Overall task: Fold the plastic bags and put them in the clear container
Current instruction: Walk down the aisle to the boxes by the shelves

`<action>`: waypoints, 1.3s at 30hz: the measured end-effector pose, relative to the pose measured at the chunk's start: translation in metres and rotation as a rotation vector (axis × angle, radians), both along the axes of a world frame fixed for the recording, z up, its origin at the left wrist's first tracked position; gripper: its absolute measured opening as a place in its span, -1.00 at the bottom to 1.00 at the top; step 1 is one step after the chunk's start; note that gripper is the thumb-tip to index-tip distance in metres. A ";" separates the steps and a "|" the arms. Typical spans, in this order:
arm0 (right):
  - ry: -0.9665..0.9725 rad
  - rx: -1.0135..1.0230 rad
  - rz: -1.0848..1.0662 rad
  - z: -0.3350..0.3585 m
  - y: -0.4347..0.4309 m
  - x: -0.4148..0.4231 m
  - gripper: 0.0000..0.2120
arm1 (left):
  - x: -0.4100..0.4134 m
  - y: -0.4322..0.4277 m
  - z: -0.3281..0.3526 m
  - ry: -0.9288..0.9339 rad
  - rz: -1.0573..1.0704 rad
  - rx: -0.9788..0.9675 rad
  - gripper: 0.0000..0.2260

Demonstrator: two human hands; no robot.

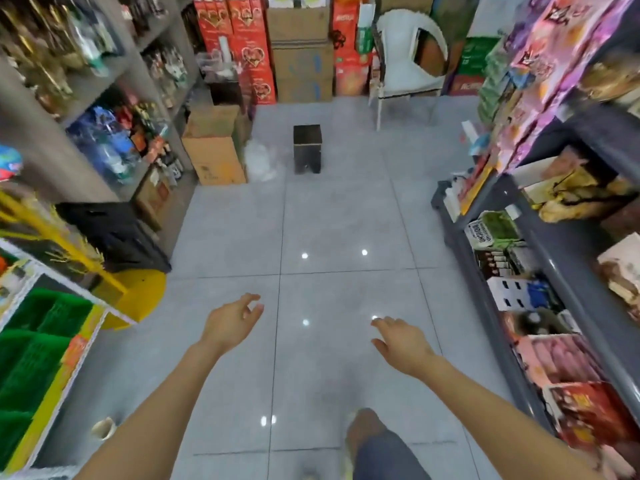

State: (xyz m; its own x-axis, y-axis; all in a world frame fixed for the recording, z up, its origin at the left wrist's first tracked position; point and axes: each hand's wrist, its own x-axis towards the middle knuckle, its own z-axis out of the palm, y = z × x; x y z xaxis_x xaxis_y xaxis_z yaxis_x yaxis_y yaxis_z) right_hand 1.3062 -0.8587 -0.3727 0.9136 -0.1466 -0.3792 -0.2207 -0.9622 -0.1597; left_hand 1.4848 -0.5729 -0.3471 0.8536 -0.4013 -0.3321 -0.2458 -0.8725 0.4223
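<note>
A pale heap of clear plastic bags (259, 162) lies on the grey tiled floor far ahead, between a cardboard box and a small black stool. A clear container (218, 65) seems to stand on a dark stand further back on the left, blurred. My left hand (232, 322) and my right hand (401, 341) hang out in front of me over the floor, both empty with loosely spread fingers. They are well short of the bags.
Stocked shelves line the aisle on the left (104, 133) and right (540, 271). A black stool (307, 148) stands mid-aisle, a cardboard box (216, 154) to its left, a white chair (408, 60) at the back. My knee (370, 434) shows below.
</note>
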 end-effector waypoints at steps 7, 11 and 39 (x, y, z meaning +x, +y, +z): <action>-0.024 0.012 -0.109 -0.004 -0.171 0.226 -0.57 | 0.220 -0.149 -0.015 -0.007 0.060 -0.055 -0.64; -0.025 0.009 -0.055 0.007 -0.250 0.353 -0.56 | 0.325 -0.214 0.001 -0.022 0.111 -0.037 -0.64; 0.009 -0.064 0.303 -0.006 -0.524 1.238 -0.59 | 1.088 -0.449 -0.058 0.120 0.547 -0.155 -0.63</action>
State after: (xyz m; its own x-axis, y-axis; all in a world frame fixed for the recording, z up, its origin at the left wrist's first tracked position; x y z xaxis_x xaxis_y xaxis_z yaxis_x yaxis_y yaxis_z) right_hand 2.5439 -1.3828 -0.3790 0.9161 0.1080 -0.3862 0.0764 -0.9924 -0.0963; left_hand 2.5724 -1.0221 -0.4050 0.9103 0.0359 -0.4124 0.2810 -0.7851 0.5520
